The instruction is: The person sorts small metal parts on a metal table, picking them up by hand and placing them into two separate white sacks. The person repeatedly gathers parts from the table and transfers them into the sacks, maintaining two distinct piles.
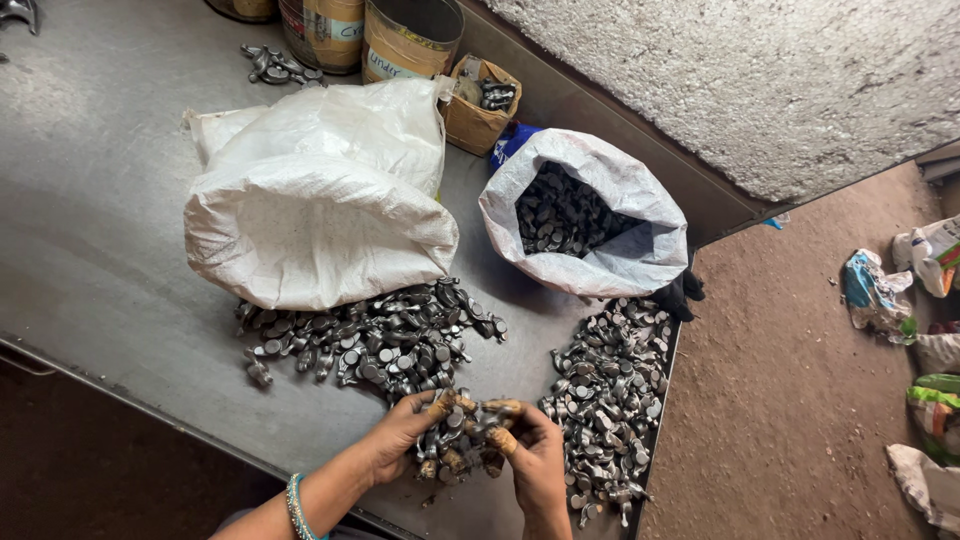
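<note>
Steel everywhere on this grey metal tabletop [110, 200], and at the bottom centre of the frame both hands are cupped together around a clutch of small dark-grey forged metal parts [462, 432]; left hand [400, 435] with a band of teal bangles [296, 505] at the wrist, right hand [535, 462] meeting it fingertip to fingertip, several fingertips wrapped in tan tape, likely as guard against the rough edges. That handful sits right between two loose heaps: a wide left heap of the same parts [370, 340] spilling from under a lying white woven sack [320, 200], and a right heap [610, 390] running down along the table's right edge. Just above that, centre right, an upright white woven sack [585, 215] stands with its mouth rolled back, so the parts inside show and are easy to reach. Up at the top, two tan cylindrical drums [370, 35] and a small brown cardboard box [478, 105] with a few parts are pushed back against the rough plastered wall [760, 80], out of the way. Open steel lies to the left of the frame; the right heap crowds the lip, and beyond it the brown dirt floor [790, 400] carries scattered bags [920, 330] at far right
</note>
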Demonstrator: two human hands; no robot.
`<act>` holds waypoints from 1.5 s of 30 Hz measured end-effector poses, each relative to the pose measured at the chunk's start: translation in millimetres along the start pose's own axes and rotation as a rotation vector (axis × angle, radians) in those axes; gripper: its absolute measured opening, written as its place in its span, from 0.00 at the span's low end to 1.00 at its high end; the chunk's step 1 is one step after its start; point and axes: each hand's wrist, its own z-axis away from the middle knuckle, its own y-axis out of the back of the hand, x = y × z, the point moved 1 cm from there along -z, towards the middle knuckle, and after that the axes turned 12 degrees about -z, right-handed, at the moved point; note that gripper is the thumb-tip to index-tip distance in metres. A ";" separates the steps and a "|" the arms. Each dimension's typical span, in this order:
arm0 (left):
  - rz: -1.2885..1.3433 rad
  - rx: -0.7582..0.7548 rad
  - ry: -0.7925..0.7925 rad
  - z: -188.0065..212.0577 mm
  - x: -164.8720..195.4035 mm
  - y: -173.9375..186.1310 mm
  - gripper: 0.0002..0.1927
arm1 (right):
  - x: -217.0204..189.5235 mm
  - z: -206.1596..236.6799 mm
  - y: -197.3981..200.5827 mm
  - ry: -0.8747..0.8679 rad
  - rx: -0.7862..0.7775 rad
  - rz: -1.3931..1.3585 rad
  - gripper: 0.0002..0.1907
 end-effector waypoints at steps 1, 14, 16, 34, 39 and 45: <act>0.018 -0.035 -0.016 0.4 0.0 1.0 0.32 | -3.7 -1.1 -3.9 -0.046 -0.044 0.023 0.16; 0.056 0.092 0.033 -4.5 -7.1 9.6 0.37 | 19.8 -1.0 -28.8 0.086 0.315 1.132 0.25; 0.055 0.074 0.036 -3.7 -5.8 8.8 0.36 | 24.5 -1.2 -10.2 -0.032 0.381 0.861 0.22; 0.036 0.014 0.003 -4.3 -9.4 6.9 0.30 | 15.5 20.2 23.8 0.220 0.112 -0.152 0.26; 0.033 0.057 0.026 -4.7 -8.5 7.0 0.30 | 9.6 16.1 26.1 0.107 0.207 -0.033 0.13; 0.044 0.033 0.047 2.8 4.5 -10.3 0.29 | -36.1 -0.3 73.2 0.216 0.571 0.273 0.09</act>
